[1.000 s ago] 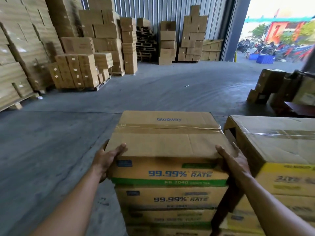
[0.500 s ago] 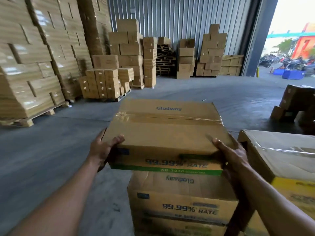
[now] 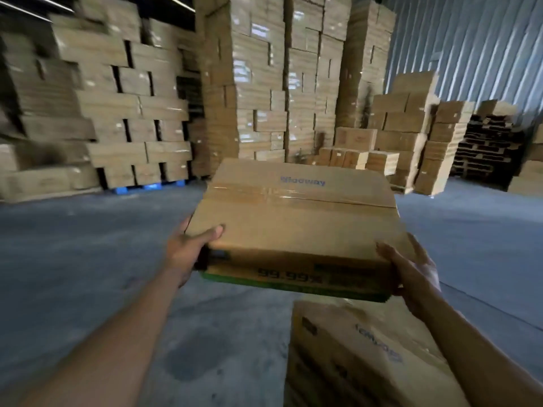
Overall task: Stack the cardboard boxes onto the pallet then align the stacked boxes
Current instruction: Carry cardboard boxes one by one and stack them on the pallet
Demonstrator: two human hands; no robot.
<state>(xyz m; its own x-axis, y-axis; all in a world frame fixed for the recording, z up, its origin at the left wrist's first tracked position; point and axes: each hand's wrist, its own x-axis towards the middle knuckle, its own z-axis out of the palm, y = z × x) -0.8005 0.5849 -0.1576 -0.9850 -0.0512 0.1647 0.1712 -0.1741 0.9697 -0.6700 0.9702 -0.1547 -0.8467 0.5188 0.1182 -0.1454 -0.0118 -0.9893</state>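
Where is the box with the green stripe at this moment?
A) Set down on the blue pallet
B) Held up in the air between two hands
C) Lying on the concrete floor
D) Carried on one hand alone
B: the left hand and the right hand grip opposite ends of the cardboard box, which is off the concrete floor.

Grey concrete floor (image 3: pixel 88 274) recorded, marked by a dark blotch (image 3: pixel 194 356) near centre. Tall stacks of brown cardboard boxes (image 3: pixel 264 83) are set along its far edge, one stack on a blue pallet (image 3: pixel 147 188). A pile of dark wooden pallets (image 3: pixel 487 145) is stood at far right.
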